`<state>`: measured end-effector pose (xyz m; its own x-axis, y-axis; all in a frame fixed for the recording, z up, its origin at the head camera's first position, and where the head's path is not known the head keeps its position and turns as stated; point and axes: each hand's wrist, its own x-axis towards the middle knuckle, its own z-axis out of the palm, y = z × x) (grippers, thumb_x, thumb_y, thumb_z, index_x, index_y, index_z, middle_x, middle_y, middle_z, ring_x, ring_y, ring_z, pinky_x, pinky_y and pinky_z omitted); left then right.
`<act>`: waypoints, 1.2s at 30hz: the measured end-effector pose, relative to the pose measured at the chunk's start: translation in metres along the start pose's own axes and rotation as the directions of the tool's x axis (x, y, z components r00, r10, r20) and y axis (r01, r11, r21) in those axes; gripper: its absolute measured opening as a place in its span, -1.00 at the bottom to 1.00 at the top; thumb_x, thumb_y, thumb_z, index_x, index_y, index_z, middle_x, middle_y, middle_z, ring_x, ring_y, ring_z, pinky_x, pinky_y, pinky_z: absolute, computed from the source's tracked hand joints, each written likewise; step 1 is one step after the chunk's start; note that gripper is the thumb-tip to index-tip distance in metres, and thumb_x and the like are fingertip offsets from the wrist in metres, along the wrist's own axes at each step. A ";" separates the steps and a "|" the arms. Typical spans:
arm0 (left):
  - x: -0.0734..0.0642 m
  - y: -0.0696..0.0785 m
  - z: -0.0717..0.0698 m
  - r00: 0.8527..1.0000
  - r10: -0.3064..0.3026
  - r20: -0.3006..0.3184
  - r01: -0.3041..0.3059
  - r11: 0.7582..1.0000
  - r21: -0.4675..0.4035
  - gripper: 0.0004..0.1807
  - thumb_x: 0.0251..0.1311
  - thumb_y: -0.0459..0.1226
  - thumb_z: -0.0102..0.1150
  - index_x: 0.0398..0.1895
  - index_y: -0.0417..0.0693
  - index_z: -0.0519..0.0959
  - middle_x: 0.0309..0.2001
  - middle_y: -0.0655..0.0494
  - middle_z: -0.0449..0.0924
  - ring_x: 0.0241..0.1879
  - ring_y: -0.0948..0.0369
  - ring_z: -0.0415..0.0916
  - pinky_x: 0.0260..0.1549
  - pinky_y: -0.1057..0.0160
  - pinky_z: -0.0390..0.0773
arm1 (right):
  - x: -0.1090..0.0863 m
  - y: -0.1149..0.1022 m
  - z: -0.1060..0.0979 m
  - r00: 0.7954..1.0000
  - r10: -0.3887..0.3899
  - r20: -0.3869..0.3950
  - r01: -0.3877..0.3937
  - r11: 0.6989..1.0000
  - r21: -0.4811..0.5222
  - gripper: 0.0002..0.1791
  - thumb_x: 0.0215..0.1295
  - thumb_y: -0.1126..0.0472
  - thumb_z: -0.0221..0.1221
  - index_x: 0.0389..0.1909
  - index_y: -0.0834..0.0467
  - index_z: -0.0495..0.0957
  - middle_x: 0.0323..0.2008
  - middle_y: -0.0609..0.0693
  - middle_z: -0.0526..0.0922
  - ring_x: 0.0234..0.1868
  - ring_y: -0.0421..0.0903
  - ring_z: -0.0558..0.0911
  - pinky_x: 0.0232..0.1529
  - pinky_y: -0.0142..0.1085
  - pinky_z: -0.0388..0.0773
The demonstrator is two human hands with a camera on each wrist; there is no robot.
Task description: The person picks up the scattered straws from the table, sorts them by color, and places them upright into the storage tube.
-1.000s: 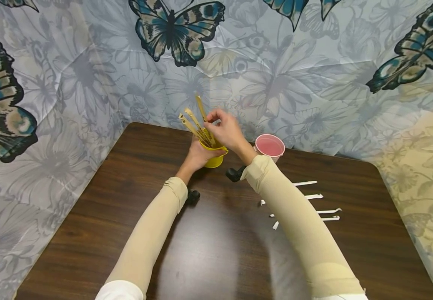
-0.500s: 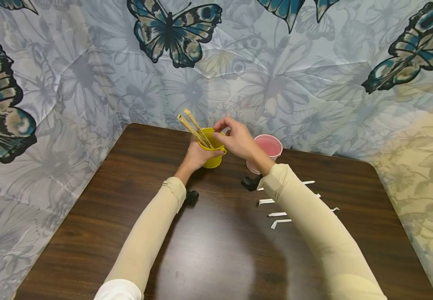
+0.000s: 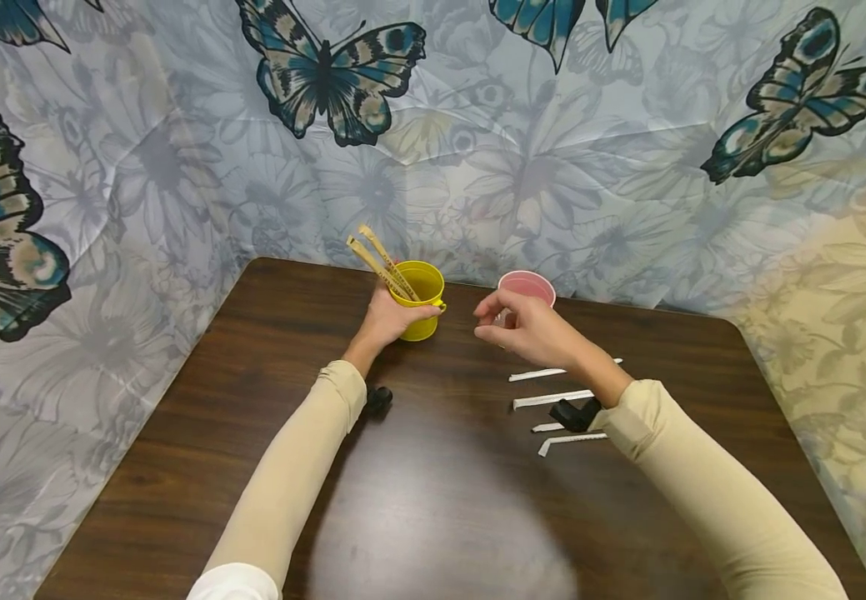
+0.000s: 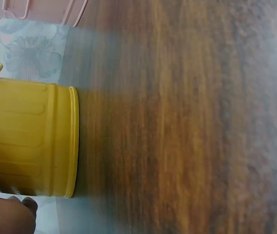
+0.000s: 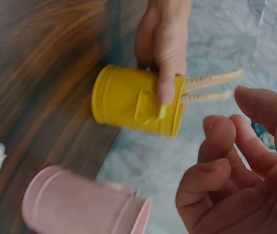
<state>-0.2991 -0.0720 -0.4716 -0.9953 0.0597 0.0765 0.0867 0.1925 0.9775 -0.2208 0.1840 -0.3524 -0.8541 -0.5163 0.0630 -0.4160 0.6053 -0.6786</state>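
Note:
A small yellow metal bucket (image 3: 419, 330) with side handles stands at the back of the table. My left hand (image 3: 393, 320) grips it, thumb along its near side just below the rim. Tan paper-wrapped sticks (image 3: 375, 258) with dark print lean out over the bucket's left rim. To the right, my right hand (image 3: 533, 329) hovers in front of a pink bucket (image 3: 528, 283), hiding part of it. In the right wrist view the fingers are loosely bent, the thumb stands apart from them, and nothing lies between.
Several thin white wrapped sticks (image 3: 550, 401) lie in a row on the brown wooden table (image 3: 433, 492), partly under my right wrist and its black camera (image 3: 577, 414). A butterfly-print cloth (image 3: 463, 192) hangs right behind the table's back edge.
My right hand has released a tan stick at the yellow bucket and moved right and toward me, toward the pink bucket. The left hand keeps its grip on the yellow bucket.

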 end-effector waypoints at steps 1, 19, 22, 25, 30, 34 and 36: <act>-0.001 -0.001 0.000 1.000 0.001 -0.004 -0.001 1.000 -0.005 0.38 -0.14 -0.07 0.67 0.65 0.10 -0.13 0.48 -0.05 0.22 0.38 0.01 0.35 0.47 -0.02 0.31 | -0.007 0.003 -0.002 1.000 0.015 0.005 -0.015 1.000 -0.006 -0.77 0.35 0.13 0.33 -0.05 0.07 0.59 -0.29 -0.03 0.72 -0.39 -0.11 0.61 -0.34 -0.38 0.53; -0.049 0.023 0.007 0.959 0.038 -0.279 -0.032 0.999 0.027 0.12 -0.21 -0.09 0.71 0.33 -0.03 0.09 0.33 -0.10 0.11 0.35 -0.02 0.13 0.38 0.02 0.27 | -0.078 0.081 -0.025 0.991 0.130 0.040 -0.115 0.959 -0.257 -0.83 0.31 0.18 0.32 -0.17 0.16 0.64 -0.29 -0.08 0.74 -0.35 -0.19 0.57 -0.29 -0.33 0.50; -0.059 0.029 0.018 0.944 0.063 -0.324 -0.046 0.997 0.059 0.14 -0.26 -0.03 0.73 0.31 0.01 0.10 0.27 -0.06 0.13 0.26 0.01 0.16 0.26 0.08 0.31 | -0.080 0.095 -0.023 0.992 0.120 0.033 -0.104 0.946 -0.308 -0.83 0.27 0.23 0.33 -0.17 0.21 0.64 -0.30 -0.05 0.73 -0.21 -0.10 0.65 -0.17 -0.23 0.54; -0.068 0.035 0.031 0.935 0.115 -0.335 -0.083 0.991 0.108 0.17 -0.33 0.03 0.75 0.30 0.04 0.13 0.25 -0.03 0.15 0.26 0.03 0.16 0.25 0.11 0.33 | -0.080 0.107 -0.022 0.991 0.130 0.034 -0.112 0.940 -0.323 -0.79 0.27 0.26 0.33 -0.13 0.25 0.63 -0.24 0.06 0.74 -0.12 0.04 0.69 -0.09 -0.09 0.58; -0.075 0.045 0.056 0.934 0.234 -0.270 -0.204 0.970 0.135 0.15 -0.38 -0.04 0.78 0.29 0.00 0.19 0.22 -0.04 0.18 0.29 0.01 0.21 0.35 0.02 0.38 | -0.077 0.118 -0.018 0.993 0.114 0.042 -0.093 0.936 -0.341 -0.75 0.28 0.28 0.33 -0.08 0.31 0.61 -0.11 0.20 0.70 0.00 0.20 0.68 0.05 0.10 0.59; -0.070 0.053 0.073 0.943 0.304 -0.136 -0.290 0.950 0.113 0.18 -0.33 -0.12 0.77 0.36 -0.07 0.16 0.29 -0.05 0.21 0.28 -0.01 0.28 0.33 -0.02 0.44 | -0.075 0.125 -0.013 0.995 0.091 0.031 -0.073 0.927 -0.367 -0.74 0.27 0.31 0.33 -0.07 0.32 0.59 -0.08 0.21 0.65 0.03 0.23 0.66 0.07 0.11 0.60; -0.065 0.057 0.080 0.948 0.309 -0.077 -0.301 0.949 0.095 0.20 -0.29 -0.13 0.76 0.41 -0.06 0.13 0.34 -0.03 0.22 0.29 0.00 0.29 0.33 0.02 0.45 | -0.075 0.129 -0.011 0.996 0.084 0.027 -0.068 0.925 -0.374 -0.74 0.27 0.31 0.33 -0.06 0.32 0.59 -0.08 0.22 0.63 0.03 0.23 0.65 0.07 0.11 0.60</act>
<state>-0.2258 0.0139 -0.4366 -0.9202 0.0410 0.3892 0.3861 0.2579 0.8857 -0.2144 0.3077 -0.4364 -0.8772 -0.4799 -0.0142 -0.4436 0.8215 -0.3583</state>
